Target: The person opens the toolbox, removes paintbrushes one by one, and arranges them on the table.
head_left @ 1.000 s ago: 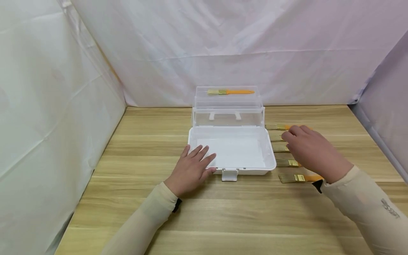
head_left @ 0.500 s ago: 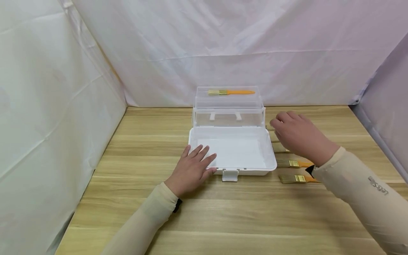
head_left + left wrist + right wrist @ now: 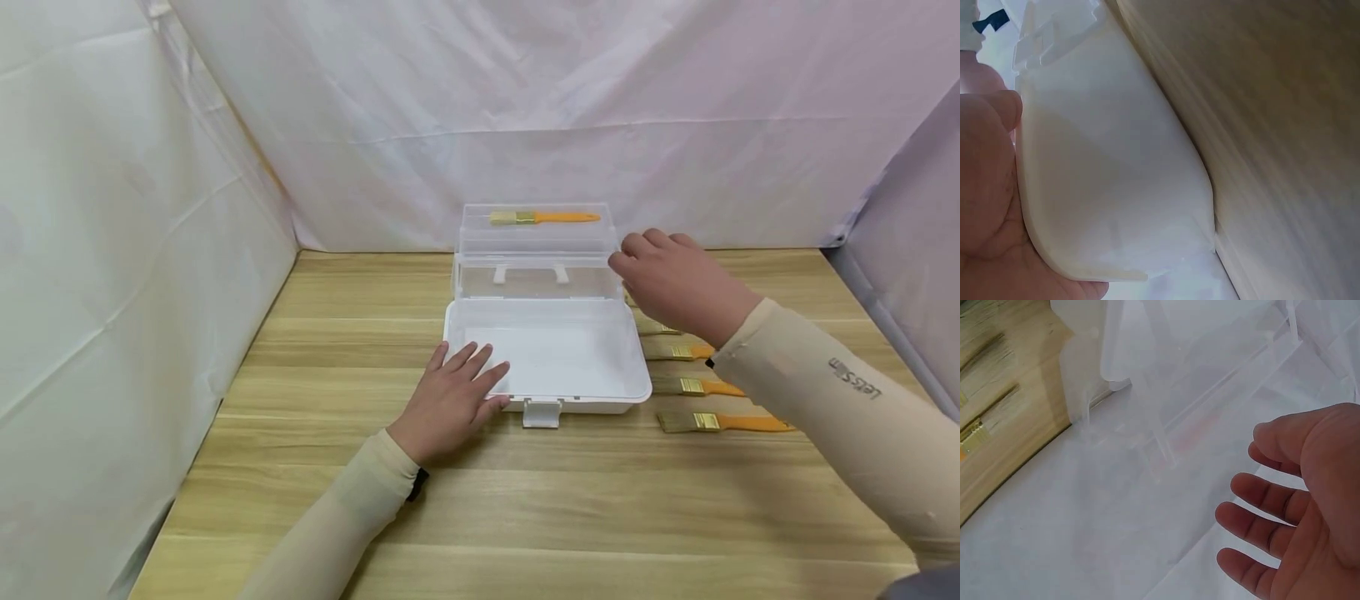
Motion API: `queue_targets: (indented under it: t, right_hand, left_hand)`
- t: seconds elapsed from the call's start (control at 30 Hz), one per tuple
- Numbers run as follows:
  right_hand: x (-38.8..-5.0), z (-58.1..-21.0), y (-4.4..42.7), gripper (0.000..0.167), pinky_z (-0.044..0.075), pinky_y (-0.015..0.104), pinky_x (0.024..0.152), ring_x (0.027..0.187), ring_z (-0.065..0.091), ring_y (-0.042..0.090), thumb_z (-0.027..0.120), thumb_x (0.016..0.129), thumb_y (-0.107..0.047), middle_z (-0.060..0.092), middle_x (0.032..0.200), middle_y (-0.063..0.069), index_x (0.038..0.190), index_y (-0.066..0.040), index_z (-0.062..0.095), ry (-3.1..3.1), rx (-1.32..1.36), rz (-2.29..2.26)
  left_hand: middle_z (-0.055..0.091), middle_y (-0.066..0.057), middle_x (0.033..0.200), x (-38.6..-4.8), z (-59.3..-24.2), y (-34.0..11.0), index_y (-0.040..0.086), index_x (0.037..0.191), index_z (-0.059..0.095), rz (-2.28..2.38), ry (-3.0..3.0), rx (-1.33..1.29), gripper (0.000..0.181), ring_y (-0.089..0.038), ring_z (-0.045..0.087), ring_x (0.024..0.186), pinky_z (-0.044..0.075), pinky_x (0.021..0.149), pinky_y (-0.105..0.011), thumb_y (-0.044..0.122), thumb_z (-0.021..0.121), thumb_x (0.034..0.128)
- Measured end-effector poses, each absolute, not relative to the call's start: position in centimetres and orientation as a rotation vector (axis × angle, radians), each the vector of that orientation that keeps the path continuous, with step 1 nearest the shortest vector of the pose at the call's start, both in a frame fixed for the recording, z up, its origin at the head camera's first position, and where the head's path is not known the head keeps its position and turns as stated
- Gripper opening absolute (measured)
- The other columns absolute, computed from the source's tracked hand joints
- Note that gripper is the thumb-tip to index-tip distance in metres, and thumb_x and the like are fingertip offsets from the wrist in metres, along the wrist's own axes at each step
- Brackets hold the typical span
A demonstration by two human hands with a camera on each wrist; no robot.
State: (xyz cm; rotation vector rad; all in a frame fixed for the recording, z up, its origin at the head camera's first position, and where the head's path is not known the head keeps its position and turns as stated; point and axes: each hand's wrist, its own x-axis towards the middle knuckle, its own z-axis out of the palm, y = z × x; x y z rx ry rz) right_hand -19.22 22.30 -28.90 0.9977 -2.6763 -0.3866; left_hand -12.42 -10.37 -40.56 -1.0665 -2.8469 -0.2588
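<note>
A white plastic case (image 3: 573, 407) sits on the table with its clear lid (image 3: 480, 237) raised at the back. On the lid's upper part lies a paintbrush (image 3: 566, 217) with an orange handle. My left hand (image 3: 442, 404) rests on the case's front left corner, fingers spread over the rim; in the left wrist view the thumb lies along the case's edge. Beside the lid's right side is my right hand (image 3: 678, 287). The right wrist view shows that hand (image 3: 1297, 506) loosely curved, holding nothing.
Several paintbrushes (image 3: 753, 423) lie in a column to the right of the case, some partly hidden under the right arm. A latch (image 3: 542, 413) hangs at the case's front. White cloth (image 3: 540, 108) hangs behind the wooden table (image 3: 525, 517) and on both sides.
My right hand has moved from above the brushes, away and to the left, up to the raised lid's right side. The left hand and the case have stayed put.
</note>
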Motion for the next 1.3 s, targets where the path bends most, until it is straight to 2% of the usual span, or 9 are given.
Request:
queue_targets:
  t: [0.27,0.8,1.07,1.3]
  right_hand:
    - [-20.5,-28.0,20.0,0.015,0.05,0.045,0.067,0.084,0.056,0.034,0.065,0.09,-0.002,0.056,0.095,0.016,0.104,0.001,0.061,-2.652,1.044,-0.458]
    - [-24.2,-28.4,16.3,0.018,0.051,0.049,0.073,0.094,0.056,0.036,0.056,0.098,-0.007,0.056,0.102,0.019,0.114,0.001,0.06,-2.746,1.074,-0.432]
    - [-26.7,-28.9,16.0,0.026,0.049,0.053,0.083,0.104,0.051,0.039,0.053,0.1,-0.006,0.054,0.112,0.022,0.123,0.004,0.056,-2.834,0.963,-0.389]
    - [-28.7,-29.3,15.8,0.029,0.047,0.054,0.086,0.11,0.047,0.041,0.046,0.102,-0.004,0.051,0.122,0.023,0.129,0.004,0.053,-2.883,0.888,-0.349]
  left_hand:
    - [0.046,-0.011,0.151,-12.5,-40.6,-10.5,0.02,0.145,0.054,-0.259,-2.848,-1.061,0.05,-0.032,0.038,0.141,0.018,0.115,-0.058,0.048,0.043,0.1047]
    - [0.046,-0.011,0.151,-12.4,-40.7,-10.9,0.02,0.145,0.054,-0.258,-2.86,-1.049,0.051,-0.031,0.037,0.142,0.016,0.116,-0.057,0.049,0.042,0.1046]
    - [0.046,-0.011,0.15,-12.3,-40.7,-10.9,0.019,0.144,0.054,-0.274,-2.852,-1.053,0.05,-0.031,0.038,0.141,0.017,0.115,-0.058,0.048,0.043,0.1046]
    - [0.046,-0.011,0.151,-12.2,-40.7,-10.9,0.019,0.145,0.054,-0.266,-2.851,-1.056,0.05,-0.031,0.038,0.141,0.017,0.116,-0.058,0.048,0.042,0.1051]
